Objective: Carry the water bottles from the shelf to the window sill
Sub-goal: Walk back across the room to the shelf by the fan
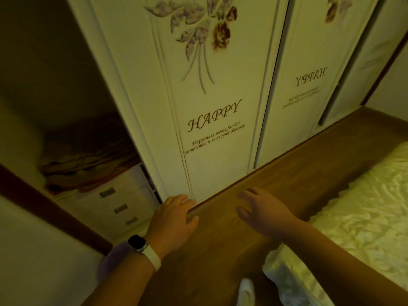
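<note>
Head view: both hands empty and loosely spread, left hand before the wardrobe door, right hand over the wooden floor beside the bed. No water bottles, shelf or window sill in sight. Probably heavy if full, smooth and slippery; best gripped around the middle.

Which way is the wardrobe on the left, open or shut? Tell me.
Open. The left bay shows its dark inside, with folded cloth lying above white drawers; the "HAPPY" door stands beside the gap.
</note>
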Demonstrator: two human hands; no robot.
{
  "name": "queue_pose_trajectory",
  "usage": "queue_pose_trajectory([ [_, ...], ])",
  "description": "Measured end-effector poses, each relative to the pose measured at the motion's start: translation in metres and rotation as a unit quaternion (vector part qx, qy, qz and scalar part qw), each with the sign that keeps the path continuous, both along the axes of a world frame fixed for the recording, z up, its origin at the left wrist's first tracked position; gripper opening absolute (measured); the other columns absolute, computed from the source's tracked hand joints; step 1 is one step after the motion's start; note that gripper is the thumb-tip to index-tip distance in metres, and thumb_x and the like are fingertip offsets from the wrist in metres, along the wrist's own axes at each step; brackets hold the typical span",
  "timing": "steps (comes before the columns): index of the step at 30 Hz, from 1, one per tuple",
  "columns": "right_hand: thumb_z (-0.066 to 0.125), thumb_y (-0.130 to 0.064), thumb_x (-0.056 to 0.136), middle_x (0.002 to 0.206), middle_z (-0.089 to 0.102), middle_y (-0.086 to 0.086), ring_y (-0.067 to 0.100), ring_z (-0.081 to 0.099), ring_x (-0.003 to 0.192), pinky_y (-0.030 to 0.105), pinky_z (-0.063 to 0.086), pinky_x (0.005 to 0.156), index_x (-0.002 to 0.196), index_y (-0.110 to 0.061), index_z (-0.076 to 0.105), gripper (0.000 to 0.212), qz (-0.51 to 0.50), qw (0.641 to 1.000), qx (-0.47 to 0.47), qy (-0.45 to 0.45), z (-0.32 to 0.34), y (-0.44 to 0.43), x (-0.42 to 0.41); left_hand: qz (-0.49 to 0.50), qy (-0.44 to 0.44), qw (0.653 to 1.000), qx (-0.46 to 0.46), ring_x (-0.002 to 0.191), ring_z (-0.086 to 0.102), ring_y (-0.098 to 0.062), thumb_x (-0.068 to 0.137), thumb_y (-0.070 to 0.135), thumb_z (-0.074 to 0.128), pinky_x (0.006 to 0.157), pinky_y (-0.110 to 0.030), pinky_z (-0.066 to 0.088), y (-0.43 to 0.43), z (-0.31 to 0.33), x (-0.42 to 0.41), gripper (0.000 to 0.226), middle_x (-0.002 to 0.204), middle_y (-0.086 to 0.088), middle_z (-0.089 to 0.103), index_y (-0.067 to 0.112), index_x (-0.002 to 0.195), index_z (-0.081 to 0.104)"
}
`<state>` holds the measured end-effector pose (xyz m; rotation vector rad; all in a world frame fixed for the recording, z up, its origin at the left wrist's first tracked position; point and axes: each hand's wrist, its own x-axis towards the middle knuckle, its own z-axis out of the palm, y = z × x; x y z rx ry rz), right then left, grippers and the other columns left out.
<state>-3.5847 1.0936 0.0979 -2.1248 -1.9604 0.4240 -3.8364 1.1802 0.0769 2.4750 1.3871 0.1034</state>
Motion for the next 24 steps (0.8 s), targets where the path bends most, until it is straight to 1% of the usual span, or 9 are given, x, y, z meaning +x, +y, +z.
queue_pose_trajectory([
  [2,0.048,-0.051,0.094,0.13,0.054,-0.001,0.024,0.054,0.118,0.032,0.044,0.088,0.134,-0.027,0.051,0.046,-0.002,1.0,-0.001,0.02,0.004,0.029,0.024,-0.008,0.01,1.0,0.004,0.141,0.034,-0.019,0.096,0.05,0.05,0.115,-0.042,0.034,0.033,0.006,0.03,0.05,0.154,0.006,0.041,0.032,0.142,0.048],
  [5,0.049,-0.05,0.095,0.136,0.052,-0.002,0.021,0.053,0.119,0.031,0.046,0.091,0.138,-0.029,0.048,0.047,-0.021,0.999,0.001,0.044,0.018,0.06,0.064,-0.033,0.02,0.999,0.007,0.141,0.035,-0.019,0.096,0.048,0.051,0.114,-0.042,0.034,0.077,0.019,0.079,0.051,0.154,0.005,0.041,0.03,0.144,0.047],
  [7,0.049,-0.05,0.096,0.14,0.05,-0.002,0.02,0.052,0.121,0.032,0.048,0.095,0.139,-0.029,0.047,0.048,-0.032,0.998,0.004,0.048,0.029,0.079,0.093,-0.042,0.013,0.999,0.015,0.141,0.035,-0.019,0.097,0.047,0.051,0.115,-0.043,0.033,0.102,0.028,0.113,0.05,0.154,0.004,0.041,0.03,0.144,0.046],
  [11,0.048,-0.047,0.098,0.146,0.046,-0.001,0.02,0.049,0.126,0.034,0.047,0.1,0.142,-0.027,0.045,0.049,-0.063,0.997,0.002,0.035,0.048,0.108,0.145,-0.083,0.001,0.996,0.02,0.141,0.035,-0.019,0.097,0.047,0.052,0.115,-0.041,0.033,0.138,0.041,0.175,0.051,0.154,0.004,0.042,0.029,0.144,0.046],
  [15,0.048,-0.047,0.098,0.145,0.046,-0.002,0.018,0.048,0.127,0.032,0.047,0.099,0.143,-0.027,0.044,0.05,-0.091,0.995,-0.001,0.037,0.052,0.13,0.179,-0.116,-0.006,0.993,0.017,0.141,0.034,-0.018,0.097,0.047,0.051,0.115,-0.04,0.031,0.172,0.047,0.22,0.05,0.153,0.004,0.042,0.03,0.144,0.046],
  [20,0.049,-0.048,0.096,0.145,0.046,-0.002,0.02,0.049,0.127,0.035,0.048,0.099,0.143,-0.029,0.043,0.051,-0.146,0.988,-0.017,0.043,0.037,0.17,0.221,-0.17,-0.005,0.985,0.014,0.14,0.036,-0.019,0.097,0.046,0.051,0.113,-0.04,0.033,0.229,0.035,0.274,0.049,0.152,0.003,0.043,0.029,0.143,0.048],
  [22,0.049,-0.049,0.096,0.144,0.047,-0.002,0.02,0.049,0.126,0.034,0.048,0.098,0.143,-0.029,0.043,0.051,-0.169,0.985,-0.027,0.038,0.027,0.188,0.237,-0.195,-0.006,0.981,0.012,0.141,0.034,-0.018,0.097,0.047,0.05,0.113,-0.039,0.031,0.258,0.029,0.297,0.05,0.153,0.004,0.041,0.03,0.144,0.046],
  [24,0.049,-0.05,0.095,0.14,0.049,-0.002,0.02,0.051,0.123,0.032,0.046,0.093,0.141,-0.03,0.044,0.051,-0.195,0.98,-0.034,0.028,0.018,0.209,0.254,-0.221,-0.007,0.975,0.015,0.141,0.034,-0.017,0.096,0.048,0.049,0.114,-0.039,0.031,0.289,0.023,0.321,0.051,0.154,0.004,0.041,0.03,0.144,0.046],
])
